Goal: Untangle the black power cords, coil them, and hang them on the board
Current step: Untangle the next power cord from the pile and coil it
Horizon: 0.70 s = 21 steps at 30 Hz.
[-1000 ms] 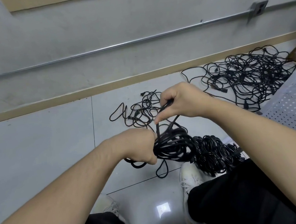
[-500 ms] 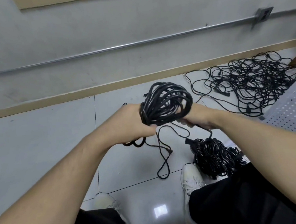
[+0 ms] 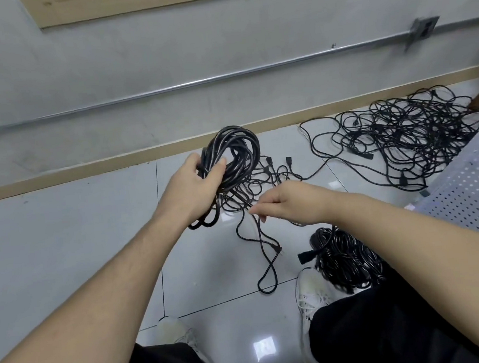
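My left hand [image 3: 196, 182] grips a thick coil of black power cord [image 3: 240, 155] and holds it up over the floor. A loose strand [image 3: 264, 255] hangs from the coil and ends in a loop near my shoe. My right hand [image 3: 285, 203] is below and to the right of the coil, its fingertips pinching that strand. A finished bundle of coiled cords [image 3: 346, 258] lies on the floor by my right foot. A big tangled pile of cords [image 3: 409, 138] sprawls at the back right. A smaller tangle [image 3: 270, 175] lies behind my hands.
A white perforated board [image 3: 476, 187] lies at the right edge. The grey wall carries a metal conduit [image 3: 222, 79] and an outlet box [image 3: 422, 29]. My white shoes [image 3: 312, 294] and black trousers fill the bottom. The floor is glossy white tile.
The coil has risen and moved left in my left hand. My right hand has left the coil, dropped down and taken the hanging strand. The view has tilted up.
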Available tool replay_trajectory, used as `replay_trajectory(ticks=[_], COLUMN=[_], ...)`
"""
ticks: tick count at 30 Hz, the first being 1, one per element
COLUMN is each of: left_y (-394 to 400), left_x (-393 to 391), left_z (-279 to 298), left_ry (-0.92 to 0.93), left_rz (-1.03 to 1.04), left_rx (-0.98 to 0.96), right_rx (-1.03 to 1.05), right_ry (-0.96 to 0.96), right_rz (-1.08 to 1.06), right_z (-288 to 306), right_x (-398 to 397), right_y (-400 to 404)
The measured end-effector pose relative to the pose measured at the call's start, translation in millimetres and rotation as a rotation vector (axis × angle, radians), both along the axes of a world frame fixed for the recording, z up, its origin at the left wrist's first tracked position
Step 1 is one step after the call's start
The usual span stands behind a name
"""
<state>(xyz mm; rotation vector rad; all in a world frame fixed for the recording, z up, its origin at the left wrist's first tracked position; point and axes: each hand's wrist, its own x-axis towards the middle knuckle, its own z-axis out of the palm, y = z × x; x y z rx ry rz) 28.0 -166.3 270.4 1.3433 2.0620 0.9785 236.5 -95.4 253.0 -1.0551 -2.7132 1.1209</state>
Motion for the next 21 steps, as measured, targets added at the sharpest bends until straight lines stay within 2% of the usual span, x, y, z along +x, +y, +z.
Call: replay_trajectory(ticks=[5, 9, 12, 14, 17, 21], left_y=[8.4, 7.8, 4.9, -0.1, -8.5, -13.4], left_x=[-9.7, -0.2, 11.8, 18.4, 29.7, 38.0], left_z=[-0.7, -7.7, -12.0, -13.9, -11.7, -2.9], left_ry=[0.198, 0.417, 0.496, 0.487, 0.421, 0.341], left_rz=[0.089, -0.021, -0.223, -0.398, -0.591, -0.708], left_rx=[-0.075, -0.210, -0.357, -0.408, -0.379, -0.275], right_rx=[0.271, 0.395, 0.311, 0.238, 0.074, -0.133], right_ry=[-0.041, 0.030, 0.184, 0.264, 0.353, 0.405], right_rz=[0.186, 0.190, 0.070, 0.007, -0.081, -0.154], right_z=[8.8, 21.7, 25.7, 25.6, 24.3, 23.3], right_x=[8.8, 15.4, 20.3, 21.9, 26.8, 31.1], right_y=[-9.6, -5.9, 2.9, 8.6, 18.0, 23.2])
